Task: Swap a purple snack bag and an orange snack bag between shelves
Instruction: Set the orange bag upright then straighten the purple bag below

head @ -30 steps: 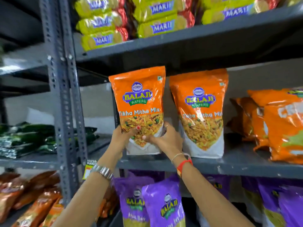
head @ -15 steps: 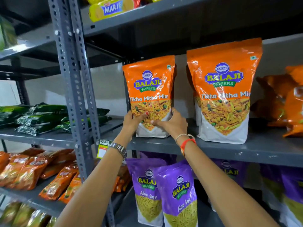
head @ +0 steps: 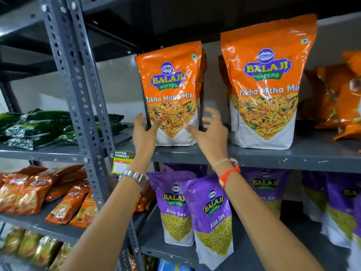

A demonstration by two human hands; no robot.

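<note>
An orange Tikha Mitha Mix snack bag point(head: 172, 85) stands upright on the grey middle shelf point(head: 273, 156). My left hand point(head: 143, 133) rests loosely against its lower left edge, thumb on the front. My right hand point(head: 210, 133) hovers at its lower right corner with fingers spread, the thumb just touching the bag. One shelf below, two purple Aloo Sev snack bags point(head: 213, 212) point(head: 174, 204) stand upright under my forearms.
A second orange bag point(head: 267, 85) stands to the right, with crumpled orange packs point(head: 340, 98) beyond it. More purple bags point(head: 340, 208) fill the lower shelf. A perforated grey upright point(head: 82, 94) lies left, with green packs point(head: 48, 126) and orange packets point(head: 39, 192) past it.
Both hands gripped the orange bag's bottom together before; now they have spread to its two sides and loosened. The view has tilted down, so more of the purple bags shows.
</note>
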